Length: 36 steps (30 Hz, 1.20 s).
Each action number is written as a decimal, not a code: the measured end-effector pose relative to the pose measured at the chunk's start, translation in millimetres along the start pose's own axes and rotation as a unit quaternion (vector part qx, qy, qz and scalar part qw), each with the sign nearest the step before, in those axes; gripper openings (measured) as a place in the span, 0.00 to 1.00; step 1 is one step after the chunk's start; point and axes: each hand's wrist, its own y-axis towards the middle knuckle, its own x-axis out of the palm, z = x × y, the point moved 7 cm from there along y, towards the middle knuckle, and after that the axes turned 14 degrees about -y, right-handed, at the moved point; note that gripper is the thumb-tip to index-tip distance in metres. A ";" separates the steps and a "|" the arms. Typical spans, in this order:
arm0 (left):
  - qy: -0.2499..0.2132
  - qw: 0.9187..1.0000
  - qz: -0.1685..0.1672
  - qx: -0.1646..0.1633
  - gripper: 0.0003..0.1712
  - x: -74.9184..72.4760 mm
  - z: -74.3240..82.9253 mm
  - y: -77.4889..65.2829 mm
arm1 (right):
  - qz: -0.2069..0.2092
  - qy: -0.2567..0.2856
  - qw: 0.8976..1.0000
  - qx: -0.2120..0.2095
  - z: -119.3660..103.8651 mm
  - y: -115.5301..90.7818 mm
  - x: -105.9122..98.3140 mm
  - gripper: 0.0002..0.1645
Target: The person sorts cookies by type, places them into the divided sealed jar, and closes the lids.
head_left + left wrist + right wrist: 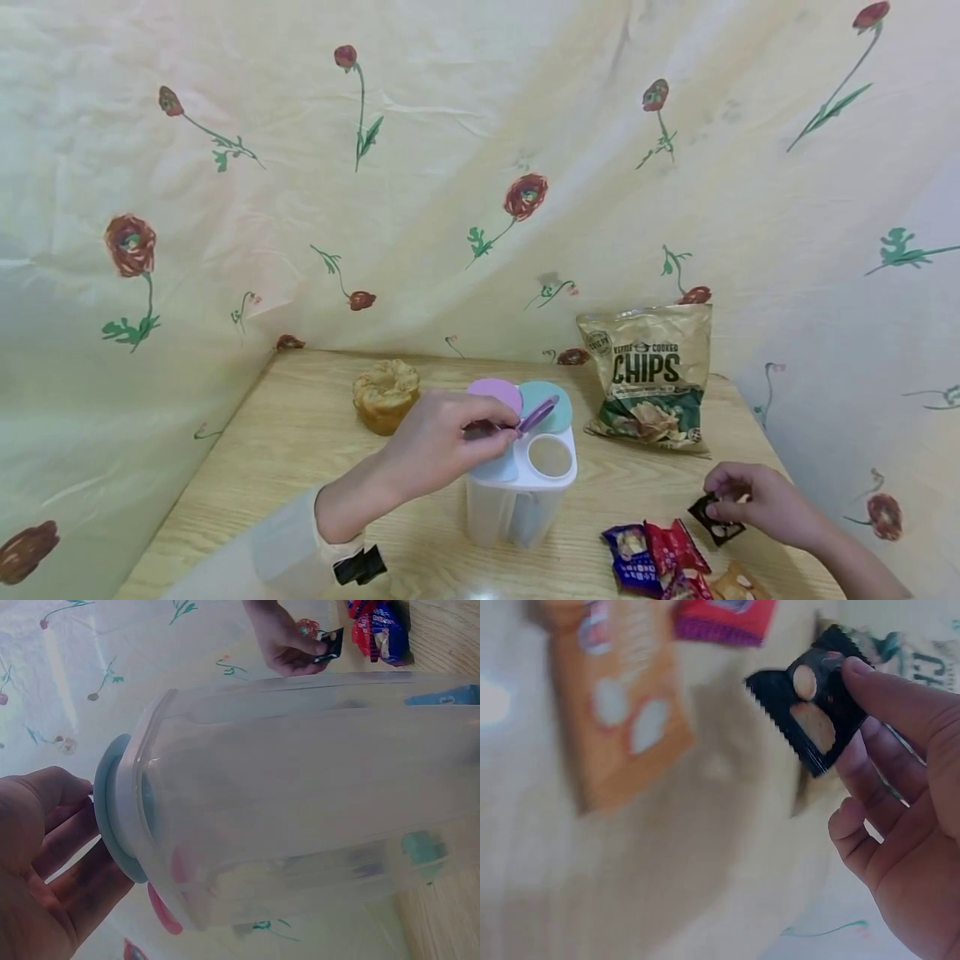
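A clear plastic container [525,508] with a white top stands on the table, with lilac, teal and pale blue round lids on it. One round opening [551,457] at its front right is uncovered. Above the top, my left hand [442,433] pinches a purple lid [540,415], held tilted. The left wrist view shows the left hand [52,855] beside the container's top, though the purple lid is mostly hidden there. Over at the right, my right hand [772,504] pinches a small black snack packet [814,712] between thumb and fingers, raised off the table.
Blue [632,558] and red [675,546] snack packets lie right of the container, near an orange packet [738,583]. Behind them stands a bag of chips [648,379]. A ring-shaped bread [386,396] sits at the back left. Flowered cloth [450,167] hangs around the wooden table [270,467].
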 end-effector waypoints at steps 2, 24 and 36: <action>0.001 1.000 0.000 -0.001 0.04 0.3 -0.2 0.0 | 0.023 -0.015 1.000 -0.011 -8.5 4.1 -7.9 0.08; -0.010 1.000 0.004 -0.004 0.05 0.7 -1.9 0.1 | 0.174 -0.070 0.966 -0.178 -172.0 48.7 -74.6 0.21; -0.010 1.000 0.006 -0.003 0.05 -0.5 -2.0 -0.1 | 0.172 -0.023 0.953 -0.248 -236.2 59.5 -75.5 0.23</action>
